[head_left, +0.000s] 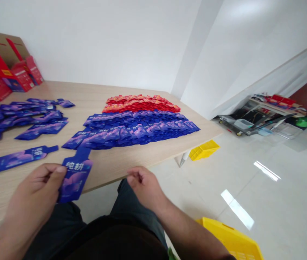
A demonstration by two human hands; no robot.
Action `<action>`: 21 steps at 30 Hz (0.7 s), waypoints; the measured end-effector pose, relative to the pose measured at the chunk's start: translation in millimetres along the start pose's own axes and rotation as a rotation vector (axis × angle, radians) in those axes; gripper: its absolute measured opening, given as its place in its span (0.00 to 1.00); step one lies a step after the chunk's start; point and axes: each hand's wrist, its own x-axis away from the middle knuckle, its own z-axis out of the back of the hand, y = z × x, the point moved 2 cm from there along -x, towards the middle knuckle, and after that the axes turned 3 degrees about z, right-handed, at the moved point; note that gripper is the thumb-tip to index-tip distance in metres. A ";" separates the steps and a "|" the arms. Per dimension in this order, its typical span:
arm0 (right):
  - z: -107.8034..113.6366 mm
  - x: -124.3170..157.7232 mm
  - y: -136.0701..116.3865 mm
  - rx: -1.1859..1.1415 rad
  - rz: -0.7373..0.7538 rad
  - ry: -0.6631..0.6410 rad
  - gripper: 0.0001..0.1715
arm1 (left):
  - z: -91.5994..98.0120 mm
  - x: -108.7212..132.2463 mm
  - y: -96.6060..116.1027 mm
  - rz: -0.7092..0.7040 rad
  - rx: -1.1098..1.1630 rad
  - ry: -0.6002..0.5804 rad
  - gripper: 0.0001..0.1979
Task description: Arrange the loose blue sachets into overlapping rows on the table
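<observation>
My left hand (41, 193) pinches a blue-purple sachet (75, 177) by its side, between thumb and fingers. The sachet is held above the table's front edge, its narrow spout end pointing away from me. Over the edge of the table, my right hand (145, 186) is curled closed, and I see nothing in it. One loose blue-purple sachet (23, 157) lies flat to the left of the held one. Beyond the hands, overlapping rows of blue-purple sachets (137, 131) are laid out, with rows of red sachets (142, 103) behind them.
A loose heap of blue-purple sachets (20, 117) lies on the left of the wooden table (88, 94). Red cartons (4, 74) stand at the back left. Yellow crates (204, 150) (231, 240) rest on the floor at right, near a trolley (230, 126).
</observation>
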 end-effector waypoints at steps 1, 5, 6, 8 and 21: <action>-17.3 4.3 -7.8 -0.044 0.008 -0.049 0.15 | -8.0 11.1 16.6 0.004 0.044 -0.009 0.12; -43.8 2.6 -33.4 -0.120 0.074 -0.100 0.10 | -30.4 38.9 53.8 -0.080 0.183 -0.069 0.13; -43.7 1.2 -36.4 -0.122 0.075 -0.096 0.09 | -34.3 42.0 55.6 -0.103 0.196 -0.067 0.13; -41.2 0.2 -37.5 -0.122 0.048 -0.086 0.08 | -41.9 45.5 53.9 -0.134 0.242 -0.053 0.14; 6.9 -8.0 11.8 -0.292 -0.168 0.077 0.19 | -42.5 36.6 33.8 -0.207 0.213 -0.252 0.16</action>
